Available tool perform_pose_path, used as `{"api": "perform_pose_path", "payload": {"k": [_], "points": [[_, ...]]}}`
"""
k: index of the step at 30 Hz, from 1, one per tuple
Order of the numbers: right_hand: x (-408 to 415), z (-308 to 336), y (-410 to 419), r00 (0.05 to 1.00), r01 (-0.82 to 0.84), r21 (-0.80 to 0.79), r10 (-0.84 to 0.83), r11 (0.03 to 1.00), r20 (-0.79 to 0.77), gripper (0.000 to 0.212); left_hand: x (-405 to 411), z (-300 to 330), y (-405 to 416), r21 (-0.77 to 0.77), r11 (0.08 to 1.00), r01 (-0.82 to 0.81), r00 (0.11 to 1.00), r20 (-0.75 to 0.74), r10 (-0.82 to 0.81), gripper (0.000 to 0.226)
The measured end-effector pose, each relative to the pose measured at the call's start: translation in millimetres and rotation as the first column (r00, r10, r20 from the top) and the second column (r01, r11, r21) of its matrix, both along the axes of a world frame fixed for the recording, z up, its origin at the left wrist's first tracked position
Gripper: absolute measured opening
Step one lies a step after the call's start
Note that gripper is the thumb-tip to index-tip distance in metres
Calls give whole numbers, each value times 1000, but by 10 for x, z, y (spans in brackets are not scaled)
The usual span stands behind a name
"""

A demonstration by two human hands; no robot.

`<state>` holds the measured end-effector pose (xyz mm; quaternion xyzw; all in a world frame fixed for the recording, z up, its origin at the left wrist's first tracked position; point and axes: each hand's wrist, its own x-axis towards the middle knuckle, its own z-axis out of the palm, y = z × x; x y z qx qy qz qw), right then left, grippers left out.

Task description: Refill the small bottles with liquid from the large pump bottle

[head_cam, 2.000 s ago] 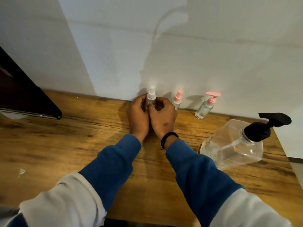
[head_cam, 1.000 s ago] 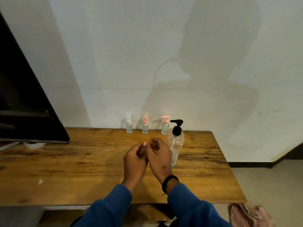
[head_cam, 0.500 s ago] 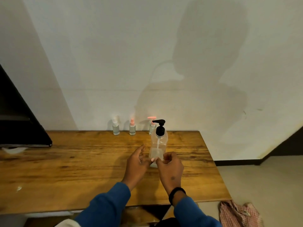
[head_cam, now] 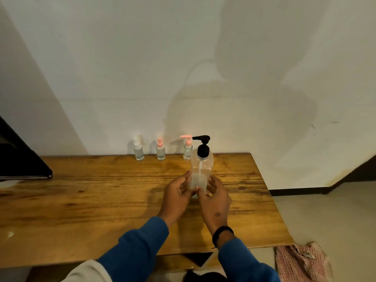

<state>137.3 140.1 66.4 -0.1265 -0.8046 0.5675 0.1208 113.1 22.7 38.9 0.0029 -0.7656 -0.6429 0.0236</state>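
The large clear pump bottle (head_cam: 201, 169) with a black pump head stands upright on the wooden table (head_cam: 101, 200), partly filled with clear liquid. My left hand (head_cam: 176, 197) and my right hand (head_cam: 214, 200) wrap around its lower part from either side. Three small bottles stand in a row against the wall: one with a white spray cap (head_cam: 138, 150), one with a pink spray cap (head_cam: 160, 150), and one with a pink pump (head_cam: 187, 148) just behind the large bottle.
A black screen (head_cam: 22, 159) juts in over the table's left end. The table's right edge drops to a pale floor, where a red checked cloth (head_cam: 303, 261) lies. A small scrap (head_cam: 10, 234) sits near the front left edge.
My hands left the white-capped small bottle at the wall, and the view pulled back. Both hands then came to the large pump bottle and closed around its base.
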Motion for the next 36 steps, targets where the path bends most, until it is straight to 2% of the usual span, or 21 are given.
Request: {"api": "perform_pose_path", "payload": {"k": [10, 13, 18, 30, 36], "points": [[-458, -51, 402, 995, 54, 46, -50, 997, -84, 51, -437, -27, 533, 60, 998, -23, 999, -26, 24, 53], [-654, -83, 498, 993, 67, 59, -61, 996, -101, 51, -583, -45, 678, 35, 998, -50, 996, -66, 53, 49], [-928, -69, 596, 988, 82, 61, -74, 995, -133, 39, -790, -88, 860, 48, 994, -98, 990, -101, 102, 49], [-1272, -71, 671, 979, 75, 66, -61, 995, -194, 29, -1162, -142, 949, 61, 996, -72, 990, -119, 79, 48], [-1261, -51, 652, 979, 69, 65, -55, 995, -197, 31, -1123, -72, 900, -7, 998, -62, 992, -114, 61, 53]]}}
